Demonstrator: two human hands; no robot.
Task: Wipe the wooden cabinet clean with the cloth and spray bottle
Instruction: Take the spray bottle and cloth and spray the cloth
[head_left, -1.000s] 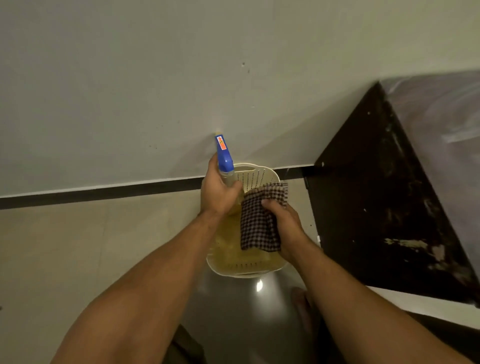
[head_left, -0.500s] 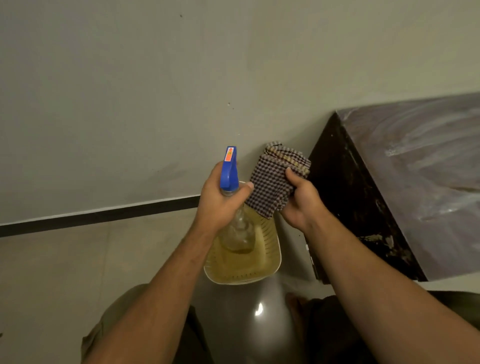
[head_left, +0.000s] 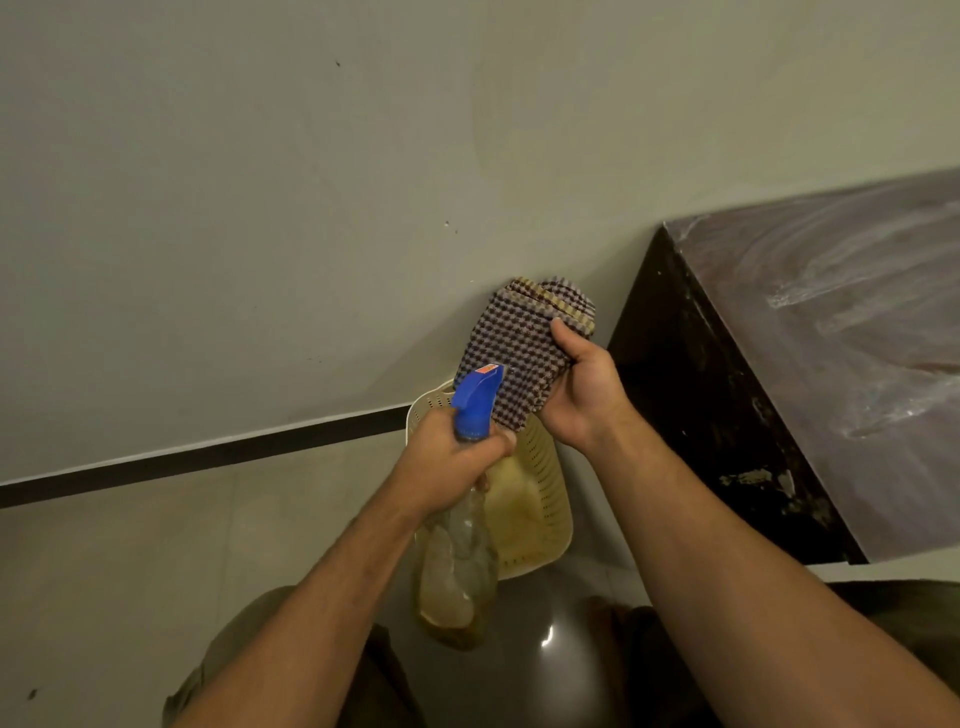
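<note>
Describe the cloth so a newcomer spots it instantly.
Start at the dark wooden cabinet on the right, against the pale wall; just left of it the right hand holds up a folded cloth. It is the only fabric: small brown-and-white checks with a tan striped edge, unlike the blue-topped clear spray bottle in the left hand.

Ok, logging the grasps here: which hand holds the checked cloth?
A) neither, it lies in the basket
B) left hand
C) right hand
C: the right hand grips the checked cloth, while the left hand holds the spray bottle.
</note>
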